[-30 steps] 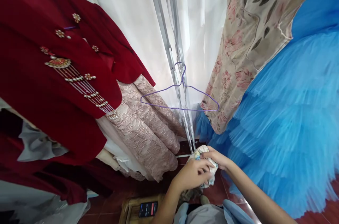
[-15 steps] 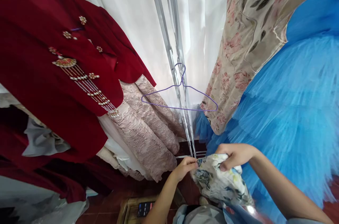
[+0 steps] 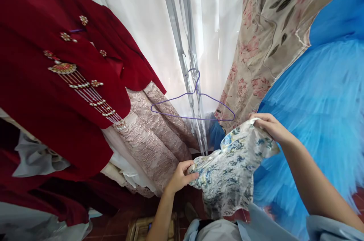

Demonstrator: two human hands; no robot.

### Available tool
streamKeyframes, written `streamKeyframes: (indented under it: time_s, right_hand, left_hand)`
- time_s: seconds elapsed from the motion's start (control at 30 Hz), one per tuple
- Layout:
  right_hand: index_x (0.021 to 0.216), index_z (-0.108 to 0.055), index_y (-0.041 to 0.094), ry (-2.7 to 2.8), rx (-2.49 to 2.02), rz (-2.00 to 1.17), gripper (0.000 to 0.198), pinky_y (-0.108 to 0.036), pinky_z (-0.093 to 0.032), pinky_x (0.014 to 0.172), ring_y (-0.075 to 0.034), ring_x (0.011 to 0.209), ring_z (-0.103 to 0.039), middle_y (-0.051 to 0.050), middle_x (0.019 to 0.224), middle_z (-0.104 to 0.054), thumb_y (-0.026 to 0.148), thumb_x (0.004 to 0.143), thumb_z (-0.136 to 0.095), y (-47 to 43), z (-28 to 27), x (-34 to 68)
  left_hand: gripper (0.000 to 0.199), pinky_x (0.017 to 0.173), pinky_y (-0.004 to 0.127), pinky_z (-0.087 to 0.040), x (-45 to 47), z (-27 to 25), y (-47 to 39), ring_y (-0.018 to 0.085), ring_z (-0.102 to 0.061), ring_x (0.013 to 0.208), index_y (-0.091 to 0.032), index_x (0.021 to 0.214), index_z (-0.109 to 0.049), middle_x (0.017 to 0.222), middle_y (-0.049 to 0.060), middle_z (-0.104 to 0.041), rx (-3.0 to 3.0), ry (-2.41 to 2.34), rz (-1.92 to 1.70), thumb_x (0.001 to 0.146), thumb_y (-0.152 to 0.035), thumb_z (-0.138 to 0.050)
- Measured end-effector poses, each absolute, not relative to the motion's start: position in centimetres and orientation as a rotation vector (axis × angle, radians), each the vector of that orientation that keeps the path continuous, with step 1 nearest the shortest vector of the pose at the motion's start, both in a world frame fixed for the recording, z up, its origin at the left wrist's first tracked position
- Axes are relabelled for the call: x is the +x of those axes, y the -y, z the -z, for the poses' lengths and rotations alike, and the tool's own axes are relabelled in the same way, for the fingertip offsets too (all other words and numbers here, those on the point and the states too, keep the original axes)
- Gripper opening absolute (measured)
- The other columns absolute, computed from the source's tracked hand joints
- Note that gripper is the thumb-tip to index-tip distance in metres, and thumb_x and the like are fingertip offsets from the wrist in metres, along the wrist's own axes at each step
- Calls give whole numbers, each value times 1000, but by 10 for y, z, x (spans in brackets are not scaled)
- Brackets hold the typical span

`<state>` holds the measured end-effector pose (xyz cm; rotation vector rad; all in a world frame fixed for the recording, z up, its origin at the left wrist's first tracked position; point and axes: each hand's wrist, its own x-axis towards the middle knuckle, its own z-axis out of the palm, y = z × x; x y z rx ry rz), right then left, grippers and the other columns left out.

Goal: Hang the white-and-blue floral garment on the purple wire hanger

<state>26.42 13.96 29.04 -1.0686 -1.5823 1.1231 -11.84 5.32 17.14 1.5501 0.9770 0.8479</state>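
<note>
A white garment with a blue and yellow floral print (image 3: pixel 227 174) is stretched between my two hands, hanging down in front of me. My left hand (image 3: pixel 182 175) pinches its left upper corner, thumb on the near side. Higher up on the right, my right hand (image 3: pixel 269 125) grips the other upper corner. Just beyond the garment, a bare purple wire hanger (image 3: pixel 192 116) hangs by its hook on a metal upright (image 3: pixel 182 40). Neither hand touches the hanger.
At left hang a dark red jacket (image 3: pixel 93 119) with beaded ornaments and a pink brocade skirt (image 3: pixel 159 131). A beige floral dress (image 3: pixel 250 59) and a blue tulle gown (image 3: pixel 318 100) hang at right. White curtain (image 3: pixel 136 13) lies behind; a wooden stool (image 3: pixel 136 229) stands below.
The bunched garment has been spread open. My right hand has moved up and to the right with its corner, while my left hand has shifted slightly left.
</note>
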Motion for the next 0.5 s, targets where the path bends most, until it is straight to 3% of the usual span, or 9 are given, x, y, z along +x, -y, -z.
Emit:
streamKeyframes:
  time_s: [0.13, 0.2, 0.33, 0.5]
  right_hand:
    - [61, -67, 19, 1465, -924, -949, 10, -29, -48, 85, -25, 98, -62, -5, 97, -71, 20, 63, -58, -184, -299, 244]
    - [61, -68, 19, 1451, -881, -1023, 12, -31, -48, 88, -26, 100, -63, -6, 103, -72, 21, 62, -56, -205, -297, 233]
    - [62, -66, 19, 1454, -843, -1172, 12, -30, -49, 74, -22, 81, -63, -5, 81, -71, 24, 64, -55, -232, -288, 215]
    - [63, -63, 19, 1428, -936, -1219, 6, -24, -39, 53, -14, 55, -49, 0, 60, -58, 24, 63, -59, -237, -288, 207]
  left_hand:
    - [43, 57, 22, -26, -119, -204, -47, 10, -36, 65, -14, 77, -53, 71, -2, -40, 1486, -808, -916, 77, -50, -74]
    - [41, 57, 22, -27, -121, -217, -48, 10, -37, 65, -13, 80, -55, 71, -1, -41, 1481, -786, -948, 78, -49, -73]
    - [39, 56, 22, -26, -135, -226, -56, 10, -36, 64, -13, 80, -54, 71, -1, -39, 1464, -781, -985, 79, -49, -72]
    - [38, 59, 23, -30, -173, -230, -77, 12, -40, 66, -14, 80, -53, 73, -1, -41, 1538, -912, -987, 84, -50, -66]
